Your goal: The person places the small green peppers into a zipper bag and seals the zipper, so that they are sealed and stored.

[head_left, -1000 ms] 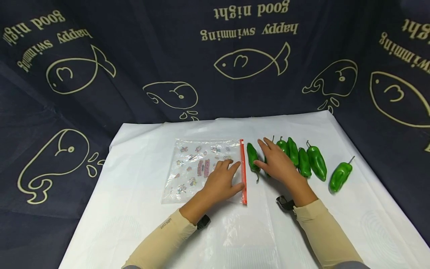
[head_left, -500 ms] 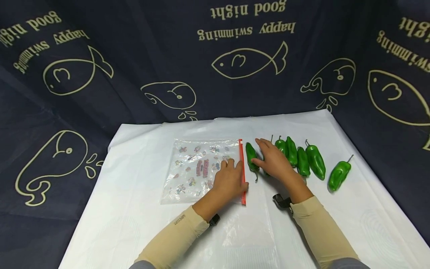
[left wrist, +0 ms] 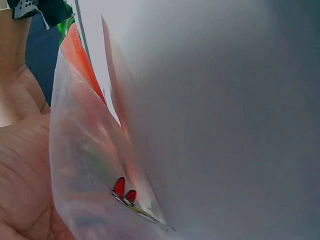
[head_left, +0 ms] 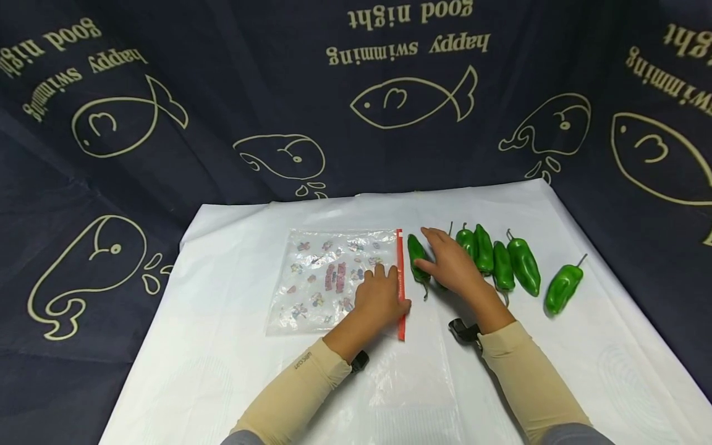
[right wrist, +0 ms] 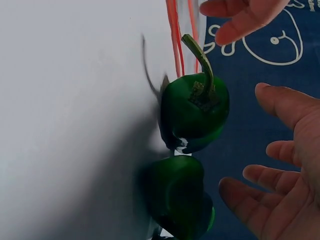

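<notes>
My left hand (head_left: 379,301) rests over the clear printed zip bag (head_left: 311,278), its thumb at the red zip strip (head_left: 401,327) along the bag's right edge. In the left wrist view, the bag's plastic (left wrist: 85,165) stands up in front of the palm (left wrist: 25,175). My right hand (head_left: 453,266) hovers over the green peppers with its fingers extended, partly hiding one pepper beneath. Left of its thumb lies a single pepper (head_left: 417,256). In the right wrist view, a pepper with a curved stem (right wrist: 195,112) sits apart from the fingertips (right wrist: 232,192).
Several more green peppers (head_left: 523,266) lie in a row to the right, and one (head_left: 563,289) sits apart at the far right. A white cloth (head_left: 222,266) covers the table. A dark blue curtain with fish drawings (head_left: 345,167) hangs behind it.
My left hand has shifted slightly right and turned, bringing its thumb to the red zip strip. The right hand has drifted a little left over the peppers, which stay in place.
</notes>
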The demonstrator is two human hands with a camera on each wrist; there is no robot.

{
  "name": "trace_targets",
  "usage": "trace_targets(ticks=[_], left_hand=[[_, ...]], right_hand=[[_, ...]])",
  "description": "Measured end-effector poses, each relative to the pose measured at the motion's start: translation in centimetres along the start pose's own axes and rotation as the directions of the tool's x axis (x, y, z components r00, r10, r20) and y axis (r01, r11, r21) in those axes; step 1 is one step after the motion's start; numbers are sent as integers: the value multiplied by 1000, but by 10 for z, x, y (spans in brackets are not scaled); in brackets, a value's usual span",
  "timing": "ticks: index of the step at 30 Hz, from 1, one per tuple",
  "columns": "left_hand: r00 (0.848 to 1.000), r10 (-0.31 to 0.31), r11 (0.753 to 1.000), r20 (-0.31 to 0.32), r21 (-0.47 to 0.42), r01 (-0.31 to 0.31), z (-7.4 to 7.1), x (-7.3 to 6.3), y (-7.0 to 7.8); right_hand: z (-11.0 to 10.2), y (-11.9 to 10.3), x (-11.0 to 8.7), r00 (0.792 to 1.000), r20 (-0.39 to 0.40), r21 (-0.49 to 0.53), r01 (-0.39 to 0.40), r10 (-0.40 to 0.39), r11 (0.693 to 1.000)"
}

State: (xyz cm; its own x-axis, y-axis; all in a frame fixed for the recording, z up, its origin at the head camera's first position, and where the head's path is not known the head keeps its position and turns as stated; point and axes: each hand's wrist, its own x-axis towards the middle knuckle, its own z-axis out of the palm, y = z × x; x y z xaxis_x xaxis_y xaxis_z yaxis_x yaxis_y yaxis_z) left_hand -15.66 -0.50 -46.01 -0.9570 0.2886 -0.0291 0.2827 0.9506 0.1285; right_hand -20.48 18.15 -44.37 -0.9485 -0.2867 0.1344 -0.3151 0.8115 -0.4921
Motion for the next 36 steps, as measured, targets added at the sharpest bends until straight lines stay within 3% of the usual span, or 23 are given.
trace_targets(ticks=[7,13,17,24,30,36], left_hand=[[1000,-13,1000,28,4,13,-2,-2,-4],[999,-11,988,52,-151,18,-6,-1,-15],[998,25,956,50,-293,-9,-9,-2,-26],[994,98,860,46,-507,-62,-6,-1,-35],[991,132,832,34,-548,-92,1,0,-38],[994,108,794,8,-603,-81,7,1,-43]], right_hand=[[2,-3,2,1000,0,3,-12,12,1000],[6,-4,4,1000,3,-18,-17,17,1000],[8,-2,5,1000,1,-24,-18,18,1000],[12,-2,6,1000,-1,-29,-23,23,999],[14,-3,8,999,-4,-43,-32,32,999],[15,-3,8,999,0,-45,-36,36,998]])
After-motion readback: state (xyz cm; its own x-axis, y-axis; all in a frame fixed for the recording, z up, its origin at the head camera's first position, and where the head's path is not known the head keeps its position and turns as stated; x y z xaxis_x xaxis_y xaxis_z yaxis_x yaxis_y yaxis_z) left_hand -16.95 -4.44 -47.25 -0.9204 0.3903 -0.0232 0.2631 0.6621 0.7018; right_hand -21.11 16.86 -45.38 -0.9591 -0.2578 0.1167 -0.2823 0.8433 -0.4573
